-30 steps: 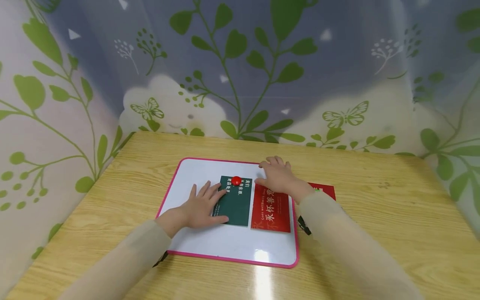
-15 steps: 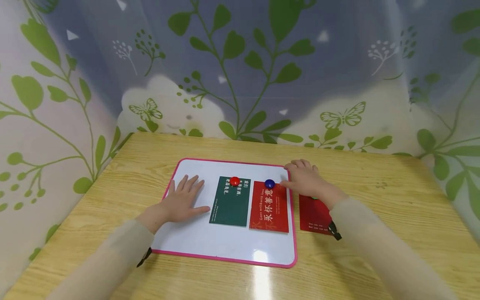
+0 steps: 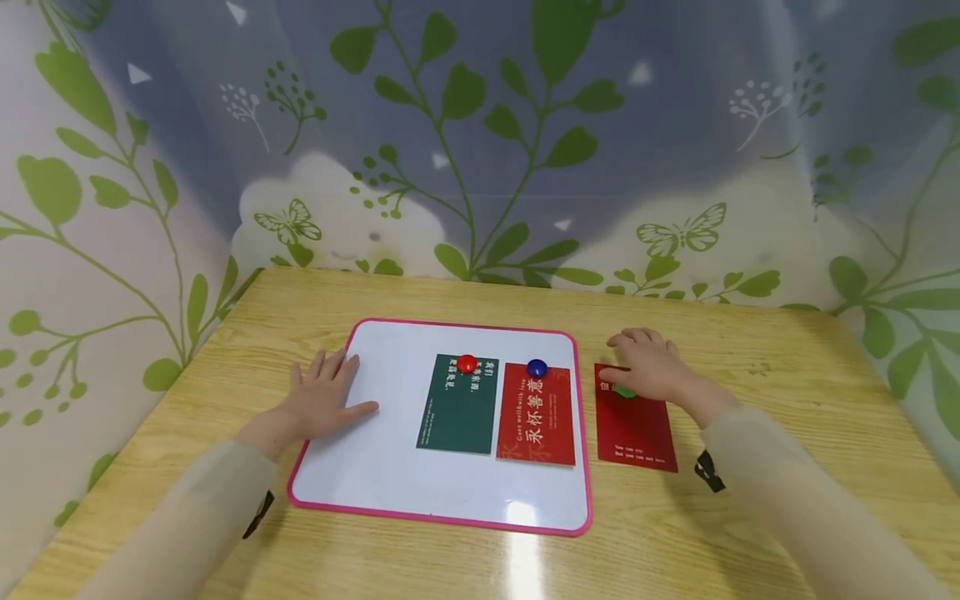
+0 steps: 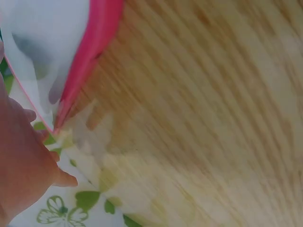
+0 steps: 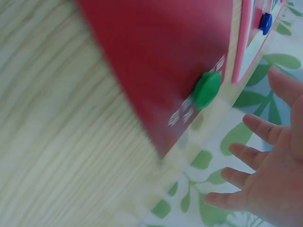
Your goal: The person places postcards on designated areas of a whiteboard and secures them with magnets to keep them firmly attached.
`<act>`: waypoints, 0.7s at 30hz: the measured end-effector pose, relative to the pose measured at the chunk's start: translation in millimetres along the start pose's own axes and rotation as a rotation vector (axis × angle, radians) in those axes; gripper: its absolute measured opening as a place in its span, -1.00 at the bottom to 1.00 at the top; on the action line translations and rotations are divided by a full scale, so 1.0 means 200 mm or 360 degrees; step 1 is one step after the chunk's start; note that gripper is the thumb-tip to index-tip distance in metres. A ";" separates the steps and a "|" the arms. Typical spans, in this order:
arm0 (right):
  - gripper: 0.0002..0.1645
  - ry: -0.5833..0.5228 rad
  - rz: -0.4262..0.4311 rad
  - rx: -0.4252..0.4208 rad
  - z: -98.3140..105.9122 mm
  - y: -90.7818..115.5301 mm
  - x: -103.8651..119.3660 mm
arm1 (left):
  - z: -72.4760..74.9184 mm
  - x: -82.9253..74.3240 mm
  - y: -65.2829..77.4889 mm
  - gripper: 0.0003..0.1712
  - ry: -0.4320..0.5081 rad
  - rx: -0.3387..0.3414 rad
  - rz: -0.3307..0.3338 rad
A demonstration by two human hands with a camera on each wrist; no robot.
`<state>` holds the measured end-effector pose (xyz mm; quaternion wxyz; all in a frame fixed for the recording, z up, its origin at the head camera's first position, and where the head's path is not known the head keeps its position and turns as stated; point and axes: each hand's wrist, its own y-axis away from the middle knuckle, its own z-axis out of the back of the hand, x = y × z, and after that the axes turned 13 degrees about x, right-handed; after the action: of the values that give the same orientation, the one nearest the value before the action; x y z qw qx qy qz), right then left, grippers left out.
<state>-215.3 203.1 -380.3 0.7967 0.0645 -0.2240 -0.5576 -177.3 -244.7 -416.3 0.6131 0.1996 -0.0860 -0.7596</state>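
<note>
A whiteboard [image 3: 360,483] with a pink rim lies on the table. On it are a green card [image 3: 457,421] under a round red magnet [image 3: 467,363] and a red card [image 3: 536,425] with a blue magnet [image 3: 537,368] at its top. My left hand [image 3: 318,404], fingers spread, is over the board's left edge; whether it touches is unclear. To the right of the board lies a dark red card [image 3: 633,429] bearing a green magnet [image 5: 207,90]. My right hand [image 3: 652,367] hovers at this card's top end, partly covering the magnet, its spread fingers [image 5: 236,151] holding nothing.
The wooden table [image 3: 787,400] extends around the board on all sides. Behind it stands a wall covering [image 3: 525,167] printed with leaves and butterflies. Light glares on the board's front edge.
Both hands have moved apart: the left from the green card to the board's left edge, the right from the red card to the dark red card. The blue magnet has come into sight.
</note>
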 end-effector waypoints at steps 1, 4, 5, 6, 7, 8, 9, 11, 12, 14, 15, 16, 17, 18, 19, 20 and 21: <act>-0.31 -0.0002 -0.0008 0.0005 0.00 0.00 -0.02 | 0.00 0.01 0.00 0.03 0.0004 0.0000 0.0003; -0.30 -0.0010 -0.0032 0.0012 0.00 0.02 -0.06 | 0.00 0.01 0.00 0.03 0.0027 0.0006 0.0012; -0.30 -0.0012 -0.0039 0.0015 0.00 0.03 -0.08 | 0.00 0.01 0.00 0.03 0.0031 0.0007 0.0015; -0.30 -0.0013 -0.0045 0.0014 -0.01 0.03 -0.10 | 0.00 0.01 0.00 0.03 0.0034 0.0010 0.0019; -0.30 -0.0015 -0.0054 0.0015 -0.01 0.04 -0.11 | 0.00 0.01 0.00 0.02 0.0032 0.0011 0.0022; -0.29 -0.0016 -0.0061 0.0016 -0.01 0.05 -0.12 | 0.00 0.01 0.00 0.02 0.0023 0.0012 0.0025; -0.27 -0.0007 -0.0069 0.0020 -0.01 0.05 -0.14 | -0.01 0.02 0.00 0.01 0.0013 0.0013 0.0028; -0.24 0.0013 -0.0086 0.0041 -0.01 0.07 -0.16 | -0.01 0.02 0.00 0.01 -0.0004 0.0016 0.0030; -0.22 0.0031 -0.0095 0.0057 -0.01 0.07 -0.17 | -0.01 0.02 0.00 0.00 -0.0012 0.0017 0.0028; -0.18 0.0062 -0.0119 0.0101 -0.01 0.08 -0.19 | -0.02 0.02 0.00 0.01 -0.0023 0.0018 0.0027; -0.16 0.0074 -0.0131 0.0126 -0.01 0.09 -0.20 | -0.02 0.02 0.00 0.01 -0.0022 0.0020 0.0026; -0.15 0.0075 -0.0144 0.0146 -0.01 0.09 -0.21 | -0.02 0.02 0.00 0.01 -0.0022 0.0022 0.0026; -0.14 0.0072 -0.0156 0.0164 -0.01 0.10 -0.22 | -0.02 0.02 0.00 0.01 -0.0024 0.0023 0.0026; -0.13 0.0068 -0.0167 0.0175 -0.02 0.11 -0.22 | -0.02 0.02 0.00 0.01 -0.0025 0.0024 0.0026; -0.13 0.0059 -0.0178 0.0181 -0.02 0.11 -0.22 | -0.02 0.02 0.00 0.01 -0.0027 0.0025 0.0026; -0.13 0.0050 -0.0188 0.0182 -0.02 0.11 -0.23 | -0.02 0.02 -0.01 0.01 -0.0027 0.0026 0.0025; -0.14 0.0045 -0.0197 0.0177 -0.02 0.11 -0.23 | -0.02 0.02 -0.01 0.01 -0.0026 0.0027 0.0024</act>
<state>-207.5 251.8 -389.4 0.7590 0.1303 -0.2391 -0.5914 -177.1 -248.2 -421.7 0.6164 0.1979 -0.0989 -0.7557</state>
